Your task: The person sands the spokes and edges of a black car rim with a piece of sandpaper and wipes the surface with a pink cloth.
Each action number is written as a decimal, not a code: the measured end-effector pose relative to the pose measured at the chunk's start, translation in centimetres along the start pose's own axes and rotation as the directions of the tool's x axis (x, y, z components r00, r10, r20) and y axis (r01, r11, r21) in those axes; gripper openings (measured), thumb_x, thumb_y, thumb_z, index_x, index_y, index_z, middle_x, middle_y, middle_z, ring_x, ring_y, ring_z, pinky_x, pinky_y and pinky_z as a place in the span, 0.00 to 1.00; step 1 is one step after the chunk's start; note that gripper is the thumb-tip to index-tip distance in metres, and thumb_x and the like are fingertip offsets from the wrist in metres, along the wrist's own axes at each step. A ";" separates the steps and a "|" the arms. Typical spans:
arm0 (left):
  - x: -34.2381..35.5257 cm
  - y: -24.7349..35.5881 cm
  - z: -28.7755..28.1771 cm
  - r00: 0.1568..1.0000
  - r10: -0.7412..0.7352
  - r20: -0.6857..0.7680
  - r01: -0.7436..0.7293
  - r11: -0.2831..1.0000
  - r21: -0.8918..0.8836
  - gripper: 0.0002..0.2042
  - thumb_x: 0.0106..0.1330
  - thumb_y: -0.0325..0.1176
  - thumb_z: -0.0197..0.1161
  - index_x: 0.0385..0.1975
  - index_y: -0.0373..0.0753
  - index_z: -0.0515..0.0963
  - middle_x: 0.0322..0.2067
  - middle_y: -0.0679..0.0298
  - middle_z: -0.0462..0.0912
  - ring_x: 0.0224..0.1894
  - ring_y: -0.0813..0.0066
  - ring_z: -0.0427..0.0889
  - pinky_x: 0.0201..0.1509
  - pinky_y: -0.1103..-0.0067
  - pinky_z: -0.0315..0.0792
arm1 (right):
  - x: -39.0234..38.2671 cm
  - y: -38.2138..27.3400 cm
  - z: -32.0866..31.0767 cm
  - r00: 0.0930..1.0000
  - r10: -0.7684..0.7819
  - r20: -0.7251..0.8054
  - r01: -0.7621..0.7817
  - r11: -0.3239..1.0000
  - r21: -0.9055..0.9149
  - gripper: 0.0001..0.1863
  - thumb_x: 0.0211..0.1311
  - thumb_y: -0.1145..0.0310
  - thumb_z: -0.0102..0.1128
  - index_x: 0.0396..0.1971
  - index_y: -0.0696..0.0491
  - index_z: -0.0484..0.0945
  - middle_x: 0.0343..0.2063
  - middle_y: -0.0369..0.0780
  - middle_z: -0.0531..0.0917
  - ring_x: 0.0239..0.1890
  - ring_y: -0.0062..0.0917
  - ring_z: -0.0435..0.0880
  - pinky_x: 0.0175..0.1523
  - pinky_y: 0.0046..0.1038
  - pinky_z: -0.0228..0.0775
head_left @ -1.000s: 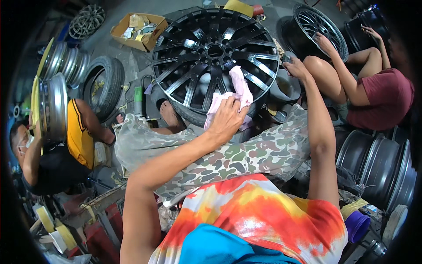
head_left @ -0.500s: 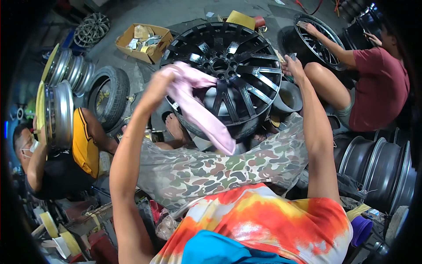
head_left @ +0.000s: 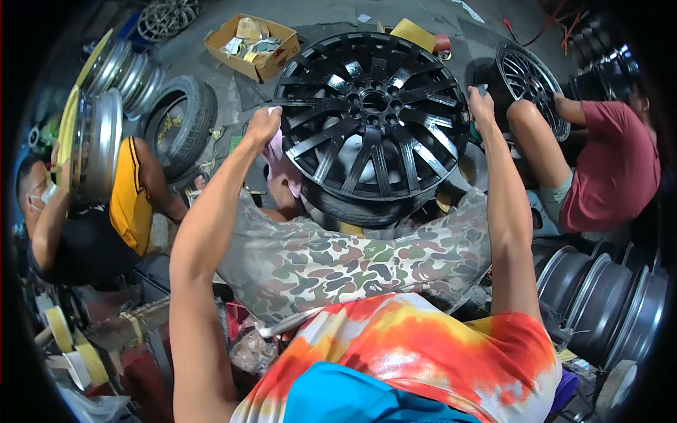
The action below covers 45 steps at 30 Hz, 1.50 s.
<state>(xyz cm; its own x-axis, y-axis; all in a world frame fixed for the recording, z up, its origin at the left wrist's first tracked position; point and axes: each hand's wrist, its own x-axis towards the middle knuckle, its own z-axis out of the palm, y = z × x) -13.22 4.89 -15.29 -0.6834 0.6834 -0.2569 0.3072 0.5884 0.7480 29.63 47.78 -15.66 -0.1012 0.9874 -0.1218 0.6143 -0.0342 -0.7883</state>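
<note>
A large glossy black alloy wheel [head_left: 372, 116] lies tilted in front of me, resting against my knees in camouflage shorts. My left hand [head_left: 262, 125] is shut on a pink cloth [head_left: 282, 169] at the wheel's left rim; the cloth hangs down below the hand. At the wheel's right rim, my right hand [head_left: 481, 106] grips the edge of the wheel.
A person in a yellow shirt [head_left: 127, 197] sits at the left with a silver rim [head_left: 99, 144]. Another person in a red shirt [head_left: 613, 176] works on a mesh wheel [head_left: 529, 81] at the right. A tyre [head_left: 185, 123], a cardboard box [head_left: 252, 44] and stacked rims [head_left: 613, 303] surround me.
My left hand has swung the pink cloth from the wheel's lower middle up and over to its left rim. My right hand stayed on the right rim.
</note>
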 end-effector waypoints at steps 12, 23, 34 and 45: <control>7.9 5.8 -5.0 0.983 0.185 0.016 -0.140 0.684 0.716 0.26 0.77 0.52 0.46 0.60 0.36 0.73 0.56 0.37 0.81 0.60 0.37 0.80 0.65 0.50 0.71 | -19.4 -3.0 -6.9 0.986 -0.048 0.160 0.009 0.972 0.236 0.26 0.79 0.48 0.50 0.54 0.58 0.76 0.38 0.46 0.85 0.38 0.31 0.87 0.41 0.37 0.83; -5.4 21.5 9.5 0.644 0.710 0.286 -0.750 0.660 0.051 0.16 0.68 0.38 0.67 0.54 0.41 0.83 0.39 0.49 0.90 0.41 0.55 0.91 0.47 0.67 0.81 | -29.0 -6.0 -7.0 0.885 -0.464 0.047 0.463 0.862 -0.207 0.13 0.72 0.67 0.61 0.51 0.56 0.81 0.42 0.52 0.85 0.44 0.52 0.85 0.51 0.45 0.75; -6.6 22.2 19.0 0.459 0.584 0.670 -0.681 0.715 -0.157 0.20 0.70 0.45 0.64 0.53 0.38 0.83 0.42 0.44 0.88 0.47 0.45 0.87 0.55 0.60 0.77 | -29.5 -6.6 -4.8 0.797 -0.562 0.219 0.588 0.642 -0.493 0.09 0.68 0.70 0.64 0.43 0.58 0.84 0.37 0.49 0.79 0.37 0.51 0.85 0.43 0.48 0.76; -9.7 21.3 18.0 0.572 0.741 0.352 -0.813 0.569 0.124 0.19 0.66 0.47 0.69 0.46 0.36 0.86 0.35 0.48 0.88 0.43 0.46 0.86 0.48 0.57 0.78 | -29.5 -6.2 -3.6 0.786 -0.598 0.157 0.584 0.634 -0.508 0.08 0.68 0.75 0.60 0.43 0.62 0.83 0.35 0.50 0.78 0.37 0.50 0.84 0.42 0.48 0.75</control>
<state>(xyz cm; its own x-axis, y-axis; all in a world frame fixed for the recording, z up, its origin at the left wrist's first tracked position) 11.86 18.61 -7.84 0.0699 0.9789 0.1919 0.8127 -0.1675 0.5582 31.59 19.46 -5.03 -0.5700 0.7721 0.2809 0.7274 0.6332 -0.2643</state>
